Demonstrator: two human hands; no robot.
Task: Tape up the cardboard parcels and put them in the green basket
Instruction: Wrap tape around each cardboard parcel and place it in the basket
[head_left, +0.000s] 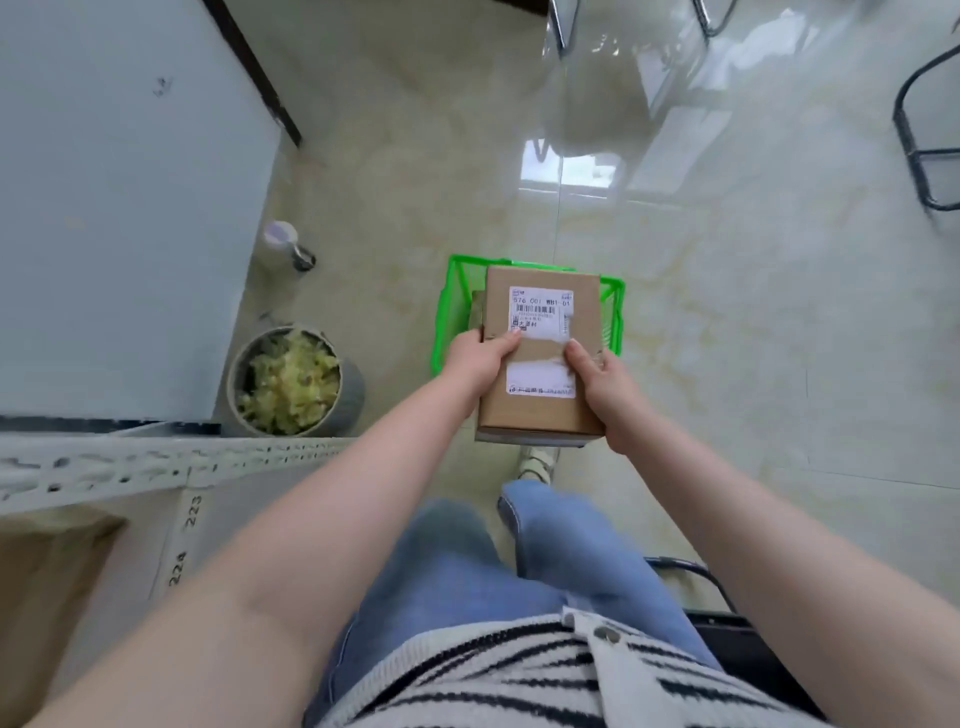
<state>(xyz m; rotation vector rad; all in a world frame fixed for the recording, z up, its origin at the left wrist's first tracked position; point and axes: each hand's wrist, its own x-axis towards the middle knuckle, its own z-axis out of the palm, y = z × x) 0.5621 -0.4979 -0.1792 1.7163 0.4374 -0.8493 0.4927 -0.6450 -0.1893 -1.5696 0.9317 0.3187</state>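
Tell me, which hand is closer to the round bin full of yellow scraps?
Left. The left hand grips the parcel's side facing the bin; the right hand grips its far side.

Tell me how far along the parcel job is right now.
Done, as far as shows: at least one cardboard piece already sits in the green basket. In hand: the left hand and right hand grip a labelled parcel over the basket. Its tape cannot be confirmed from this view. Left: lower it in; any remaining parcels are out of view.
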